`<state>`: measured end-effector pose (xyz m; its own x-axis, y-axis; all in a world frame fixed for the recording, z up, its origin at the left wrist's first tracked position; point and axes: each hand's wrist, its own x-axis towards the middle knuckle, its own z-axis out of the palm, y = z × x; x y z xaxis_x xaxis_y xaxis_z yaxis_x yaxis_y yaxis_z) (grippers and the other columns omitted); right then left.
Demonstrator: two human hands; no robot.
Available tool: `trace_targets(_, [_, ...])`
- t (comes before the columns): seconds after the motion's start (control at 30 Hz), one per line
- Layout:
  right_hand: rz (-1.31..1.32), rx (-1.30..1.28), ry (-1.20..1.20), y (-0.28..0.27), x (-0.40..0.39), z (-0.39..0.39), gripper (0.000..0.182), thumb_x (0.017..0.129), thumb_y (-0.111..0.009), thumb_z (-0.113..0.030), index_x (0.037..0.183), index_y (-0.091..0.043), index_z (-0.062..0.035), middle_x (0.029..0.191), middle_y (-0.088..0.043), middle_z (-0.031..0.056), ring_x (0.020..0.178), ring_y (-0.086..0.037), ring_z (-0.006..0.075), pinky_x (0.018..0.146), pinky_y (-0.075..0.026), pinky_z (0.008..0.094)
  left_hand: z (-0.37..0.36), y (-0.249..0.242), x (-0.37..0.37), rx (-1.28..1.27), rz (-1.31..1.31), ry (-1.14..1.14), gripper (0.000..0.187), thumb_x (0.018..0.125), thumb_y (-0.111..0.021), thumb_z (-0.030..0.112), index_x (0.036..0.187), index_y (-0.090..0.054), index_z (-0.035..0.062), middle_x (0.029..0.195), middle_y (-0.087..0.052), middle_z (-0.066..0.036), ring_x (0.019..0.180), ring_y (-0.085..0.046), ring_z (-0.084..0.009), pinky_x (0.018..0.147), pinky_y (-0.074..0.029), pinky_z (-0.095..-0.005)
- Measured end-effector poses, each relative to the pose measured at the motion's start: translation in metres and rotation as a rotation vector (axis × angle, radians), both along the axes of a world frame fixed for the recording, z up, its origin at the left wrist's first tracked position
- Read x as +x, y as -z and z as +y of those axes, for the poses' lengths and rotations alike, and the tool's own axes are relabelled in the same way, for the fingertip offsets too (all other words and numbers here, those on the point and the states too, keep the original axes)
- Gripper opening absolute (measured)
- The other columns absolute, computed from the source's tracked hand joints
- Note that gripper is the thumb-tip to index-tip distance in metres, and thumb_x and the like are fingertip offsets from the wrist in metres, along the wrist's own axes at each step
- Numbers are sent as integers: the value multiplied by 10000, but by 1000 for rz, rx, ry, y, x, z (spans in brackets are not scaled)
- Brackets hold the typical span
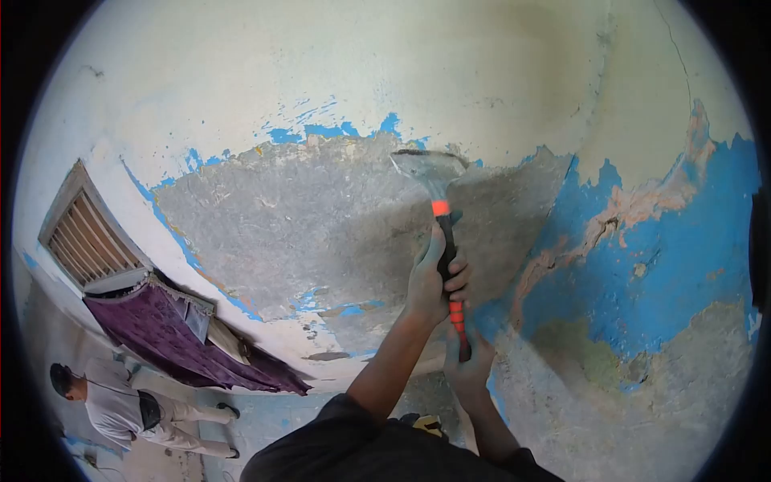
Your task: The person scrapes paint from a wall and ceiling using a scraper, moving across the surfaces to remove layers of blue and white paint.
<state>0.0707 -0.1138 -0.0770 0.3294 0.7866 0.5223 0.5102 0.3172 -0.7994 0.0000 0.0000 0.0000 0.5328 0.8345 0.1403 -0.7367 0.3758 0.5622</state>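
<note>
A long-handled scraper (450, 253) with a black and orange handle reaches up against the wall, its wide metal blade (428, 166) at the lower edge of the cream paint. My left hand (434, 277) is closed around the middle of the handle. Lower down, my right hand (472, 365) grips the handle's butt end. Around the blade, the wall (289, 209) shows bare grey plaster, bordered by ragged cream paint (361, 64) and strips of blue paint (329, 130).
To the right lies a large blue painted patch (642, 273) crossed by a crack (594, 233). A slatted wooden window (88, 229) and a purple cloth (161, 329) are at left. Another person (136, 406) stands at lower left. A yellow and black object (426, 423) shows below my arms.
</note>
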Motion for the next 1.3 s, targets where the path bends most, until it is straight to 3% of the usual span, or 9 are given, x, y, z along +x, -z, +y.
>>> trace_targets(0.17, [-28, 118, -44, 15, 0, 4, 452, 886, -583, -17, 1328, -497, 26, 666, -577, 116, 544, -550, 115, 512, -444, 261, 2, 1, -4, -40, 25, 23, 368, 961, -448, 517, 1089, -460, 171, 665, -389, 44, 462, -333, -51, 383, -296, -206])
trace_targets(0.37, [15, -10, -32, 6, -10, -3, 445, 884, -591, -35, 1316, -504, 28, 632, -548, 125, 529, -552, 140, 492, -432, 286, 0, 11, -7, -34, 33, 9, 422, 974, -406, 519, 1290, -437, 240, 648, -368, 52, 435, -303, -42, 368, -281, -191])
trace_targets(0.47, [33, 63, -52, -3, -1, 18, 422, 885, -596, -51, 1292, -520, 32, 631, -549, 127, 529, -562, 147, 489, -434, 298, 21, -2, 1, -29, 53, 95, 370, 954, -456, 531, 1034, -479, 170, 657, -394, 37, 451, -332, -51, 380, -287, -212])
trace_targets(0.57, [23, -28, -38, -1, -4, 10, 374, 890, -594, -62, 1245, -544, 46, 623, -541, 122, 509, -539, 145, 480, -425, 299, 9, -1, -2, -56, 104, -38, 370, 954, -457, 531, 947, -460, 161, 648, -391, 41, 451, -334, -54, 382, -286, -217])
trace_targets(0.67, [30, 212, 8, 11, -13, 13, 334, 893, -593, -66, 1204, -564, 53, 619, -536, 127, 507, -536, 140, 478, -422, 300, 3, -2, -5, -40, 139, 9, 380, 950, -463, 535, 898, -440, 159, 642, -387, 43, 454, -330, -55, 383, -288, -217])
trace_targets(0.87, [-19, 81, -40, 5, -2, 25, 422, 894, -581, -46, 1301, -508, 36, 618, -533, 119, 502, -515, 135, 483, -420, 288, 18, -16, -2, 2, 105, 37, 381, 950, -466, 532, 908, -410, 157, 639, -384, 51, 454, -311, -47, 384, -290, -212])
trace_targets(0.97, [89, 115, -57, 26, -10, 10, 461, 896, -578, -45, 1340, -476, 26, 615, -526, 111, 499, -496, 127, 482, -416, 284, 0, 7, -2, -46, 111, -3, 379, 954, -456, 528, 1019, -458, 156, 639, -380, 51, 457, -311, -42, 386, -293, -206])
trace_targets(1.07, [83, 94, -65, 26, -6, 10, 469, 895, -583, -49, 1346, -473, 19, 633, -543, 121, 529, -535, 121, 490, -426, 288, 8, 18, 3, -89, 110, -2, 438, 983, -395, 505, 1343, -409, 256, 646, -358, 60, 449, -297, -37, 368, -286, -189])
trace_targets(1.3, [28, 114, -97, 19, -6, 2, 462, 886, -583, -35, 1330, -482, 41, 635, -556, 120, 531, -531, 120, 509, -429, 270, -3, 7, -6, -57, 62, -21, 448, 981, -385, 511, 1358, -402, 270, 633, -354, 65, 426, -281, -38, 351, -271, -194])
